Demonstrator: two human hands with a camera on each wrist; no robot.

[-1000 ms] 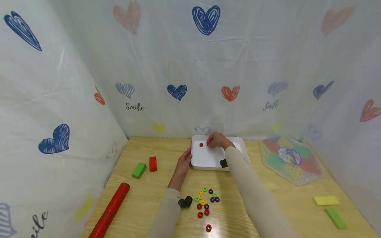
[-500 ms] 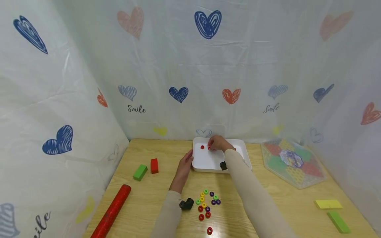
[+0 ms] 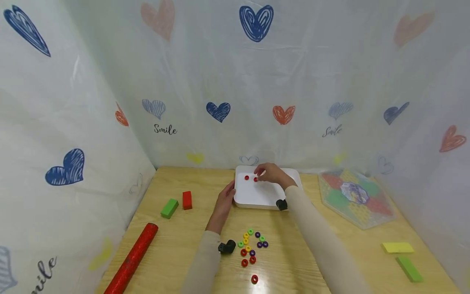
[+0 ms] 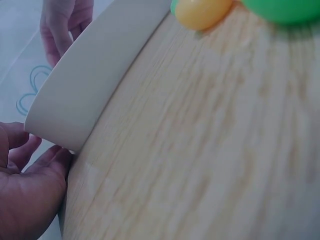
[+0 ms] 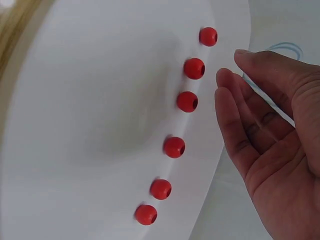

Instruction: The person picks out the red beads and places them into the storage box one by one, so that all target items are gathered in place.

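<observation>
A white tray (image 3: 253, 198) stands at the back of the table. My left hand (image 3: 222, 203) rests at its left side; in the left wrist view its fingertips (image 4: 52, 157) touch the outer wall near a corner. Over the tray's far part is my right hand (image 3: 271, 173), with thumb and fingers apart and nothing between them. In the right wrist view, several red beads (image 5: 187, 102) lie in a row along the tray's far edge, just beside the fingertips. Two of them, one red bead (image 3: 247, 177) and another, show in the head view; the hand hides the others.
Loose green, yellow, purple and red beads (image 3: 246, 241) lie in front of the tray. At left are a green block (image 3: 169, 208), a red block (image 3: 187, 200) and a red roll (image 3: 132, 259). A hexagonal case (image 3: 356, 198) and a yellow block (image 3: 398, 247) are at right.
My right hand has let go of a red bead, which now sits beside the leftmost one, and its fingers have spread and drawn slightly away. My left hand stays at the tray.
</observation>
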